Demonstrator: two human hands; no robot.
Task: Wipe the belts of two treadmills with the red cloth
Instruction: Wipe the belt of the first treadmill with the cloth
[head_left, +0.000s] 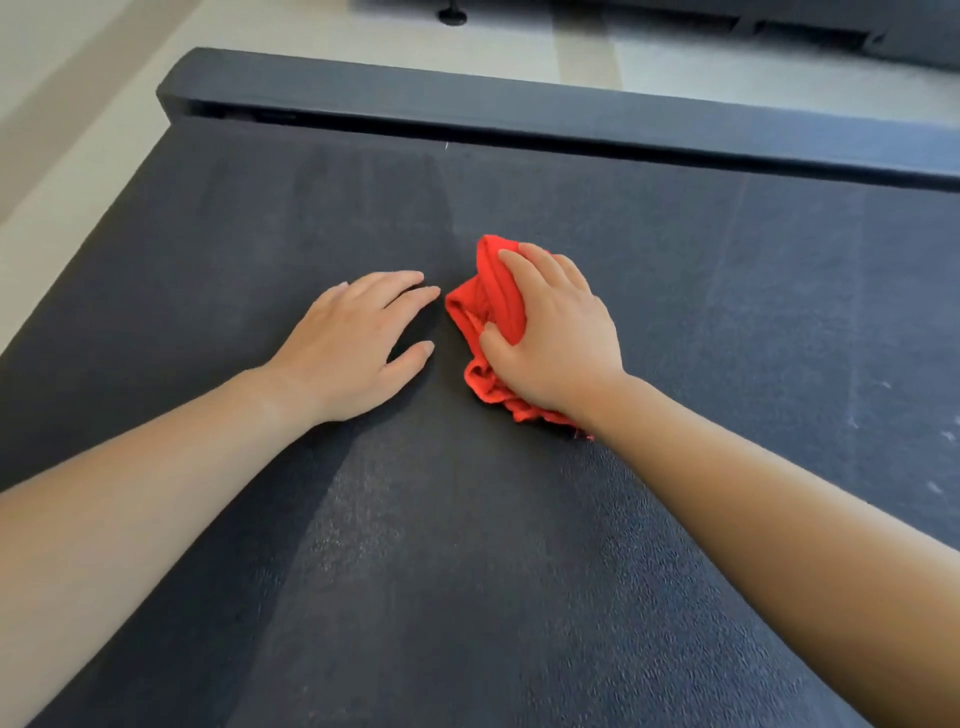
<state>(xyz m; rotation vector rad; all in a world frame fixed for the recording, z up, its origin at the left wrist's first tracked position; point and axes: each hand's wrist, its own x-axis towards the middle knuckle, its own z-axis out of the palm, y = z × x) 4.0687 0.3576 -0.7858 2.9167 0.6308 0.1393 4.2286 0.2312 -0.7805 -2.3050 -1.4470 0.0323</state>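
Grips the bunched red cloth in the right hand on the belt, rests the left hand flat and empty beside it, seemingly partway through, with pale specks at right left to wipe.

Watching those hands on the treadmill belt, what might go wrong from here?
The red cloth is bunched under the right hand, so strokes may cover little and leave streaks. The pale specks near the right side of the belt might get missed. The left hand, flat on the belt, may leave fresh prints.
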